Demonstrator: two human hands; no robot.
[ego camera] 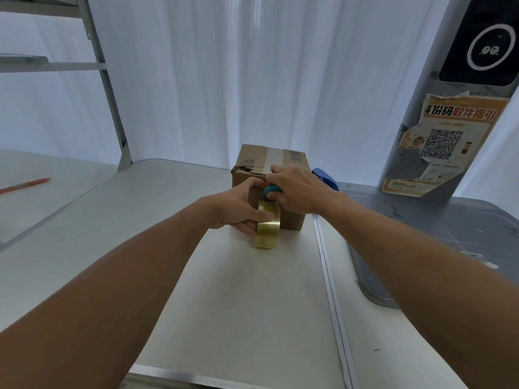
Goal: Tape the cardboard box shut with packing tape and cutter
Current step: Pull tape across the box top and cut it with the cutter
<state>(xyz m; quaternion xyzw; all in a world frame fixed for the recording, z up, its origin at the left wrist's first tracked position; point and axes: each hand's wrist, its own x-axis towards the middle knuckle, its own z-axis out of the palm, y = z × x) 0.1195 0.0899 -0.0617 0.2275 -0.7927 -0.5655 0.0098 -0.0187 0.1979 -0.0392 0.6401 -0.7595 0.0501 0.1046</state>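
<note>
Head view: cardboard box [271, 164] sits on the white table [238, 290], near the far edge, flaps down, a strip of clear tape running across its top. Left hand [238, 207] grips the roll of packing tape [268, 227], fingers curled around its near side, roll held on edge against the box's front face, low. Right hand [297, 189] is closed around a teal cutter [271, 190], only a small part of it showing under the palm; the fingertips rest on the box's top front edge. The two hands sit just beside each other. A blue object [325, 178] lies right of the box, partly hidden. Orange pen [26, 184] lies well apart, far left.
</note>
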